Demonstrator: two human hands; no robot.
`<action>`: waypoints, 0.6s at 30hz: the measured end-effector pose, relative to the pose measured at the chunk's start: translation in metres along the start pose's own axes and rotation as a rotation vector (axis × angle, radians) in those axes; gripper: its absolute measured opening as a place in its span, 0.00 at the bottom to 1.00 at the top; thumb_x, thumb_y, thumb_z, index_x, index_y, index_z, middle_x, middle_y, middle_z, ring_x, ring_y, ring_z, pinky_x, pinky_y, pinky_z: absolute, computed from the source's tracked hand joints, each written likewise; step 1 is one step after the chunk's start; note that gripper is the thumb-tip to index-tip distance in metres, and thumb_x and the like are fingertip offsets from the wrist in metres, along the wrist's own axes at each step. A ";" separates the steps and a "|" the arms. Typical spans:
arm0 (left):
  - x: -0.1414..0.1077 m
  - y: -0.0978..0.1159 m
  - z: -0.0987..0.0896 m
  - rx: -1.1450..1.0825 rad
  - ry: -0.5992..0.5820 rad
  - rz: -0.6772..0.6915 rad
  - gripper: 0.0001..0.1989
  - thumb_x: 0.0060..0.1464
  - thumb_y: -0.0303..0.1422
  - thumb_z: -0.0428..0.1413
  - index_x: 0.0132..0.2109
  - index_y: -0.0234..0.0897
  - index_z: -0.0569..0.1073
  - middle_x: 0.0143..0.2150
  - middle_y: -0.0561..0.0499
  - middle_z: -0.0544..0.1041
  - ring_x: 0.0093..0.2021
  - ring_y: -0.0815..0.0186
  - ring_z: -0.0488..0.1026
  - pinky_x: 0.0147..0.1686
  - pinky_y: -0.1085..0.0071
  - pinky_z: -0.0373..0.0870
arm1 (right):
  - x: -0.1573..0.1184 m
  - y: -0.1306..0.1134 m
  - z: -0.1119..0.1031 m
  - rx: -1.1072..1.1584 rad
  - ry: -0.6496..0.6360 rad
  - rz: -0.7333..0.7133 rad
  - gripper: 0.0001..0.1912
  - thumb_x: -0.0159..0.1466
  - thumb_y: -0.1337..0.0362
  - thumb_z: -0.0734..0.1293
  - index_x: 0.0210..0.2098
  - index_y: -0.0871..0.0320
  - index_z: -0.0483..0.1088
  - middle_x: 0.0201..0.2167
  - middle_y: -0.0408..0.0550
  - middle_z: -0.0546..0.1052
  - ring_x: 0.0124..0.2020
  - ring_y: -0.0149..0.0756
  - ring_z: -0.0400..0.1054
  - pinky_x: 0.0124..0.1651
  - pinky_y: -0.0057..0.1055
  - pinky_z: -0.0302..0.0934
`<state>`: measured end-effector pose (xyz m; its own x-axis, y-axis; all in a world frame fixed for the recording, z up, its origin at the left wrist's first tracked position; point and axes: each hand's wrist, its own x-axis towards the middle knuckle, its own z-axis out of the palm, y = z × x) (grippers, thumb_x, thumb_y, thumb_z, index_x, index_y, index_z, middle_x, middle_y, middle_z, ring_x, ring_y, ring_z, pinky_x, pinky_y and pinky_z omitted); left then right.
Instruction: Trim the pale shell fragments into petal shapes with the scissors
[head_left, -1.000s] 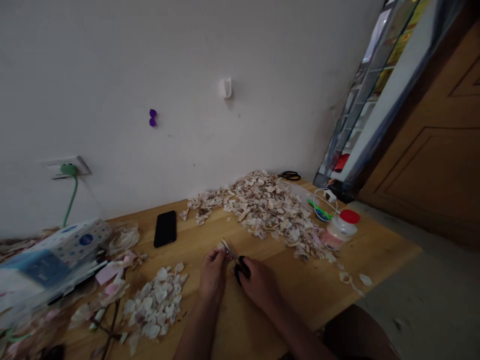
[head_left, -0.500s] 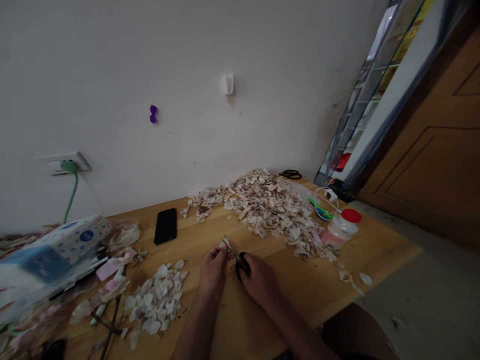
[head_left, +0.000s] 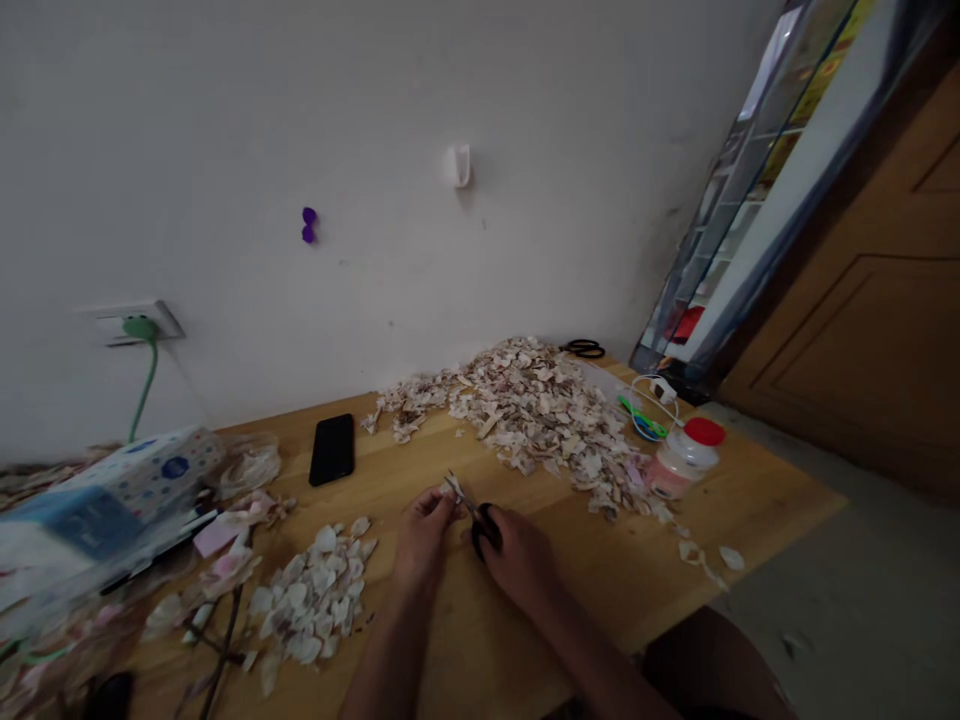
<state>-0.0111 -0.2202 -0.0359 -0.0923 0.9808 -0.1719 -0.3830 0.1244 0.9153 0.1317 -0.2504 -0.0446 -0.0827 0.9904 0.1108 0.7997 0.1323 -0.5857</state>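
Observation:
My left hand (head_left: 426, 522) pinches a small pale petal-like piece (head_left: 453, 487) between thumb and fingers above the middle of the wooden table (head_left: 622, 590). Black-handled scissors (head_left: 486, 530) are gripped in my right hand (head_left: 521, 555), their blades pointing up and left at the pale piece. A large heap of dry pale and brownish pieces (head_left: 540, 400) lies behind my hands against the wall. Left of my left forearm is a smaller pile of rounder, whitish pieces (head_left: 319, 590).
A black phone (head_left: 332, 449) lies at the back left. A tissue pack (head_left: 127, 490), twigs and fabric flowers crowd the left side. A red-lidded jar (head_left: 684, 458), a white cable and a second pair of scissors (head_left: 583, 348) are to the right.
The scissor blades look closer together at the pale piece. Both hands have stayed in almost the same place, and the view has shifted very slightly.

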 end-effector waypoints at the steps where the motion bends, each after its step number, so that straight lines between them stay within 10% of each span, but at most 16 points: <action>1: -0.001 0.001 0.000 0.008 -0.007 0.002 0.07 0.39 0.35 0.65 0.27 0.40 0.77 0.26 0.54 0.75 0.25 0.70 0.69 0.29 0.76 0.64 | 0.000 0.000 0.000 -0.005 -0.004 0.004 0.13 0.62 0.60 0.62 0.45 0.54 0.69 0.39 0.48 0.76 0.41 0.39 0.69 0.40 0.29 0.57; 18: 0.000 0.008 -0.004 0.080 -0.029 -0.008 0.12 0.38 0.40 0.65 0.30 0.37 0.78 0.27 0.52 0.77 0.27 0.68 0.71 0.32 0.74 0.66 | 0.000 0.000 -0.001 0.021 0.008 -0.003 0.11 0.63 0.60 0.62 0.44 0.53 0.69 0.38 0.46 0.77 0.40 0.38 0.70 0.39 0.28 0.57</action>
<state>-0.0174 -0.2194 -0.0304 -0.0624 0.9834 -0.1703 -0.3086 0.1432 0.9404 0.1324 -0.2505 -0.0437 -0.0805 0.9896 0.1191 0.7866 0.1365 -0.6022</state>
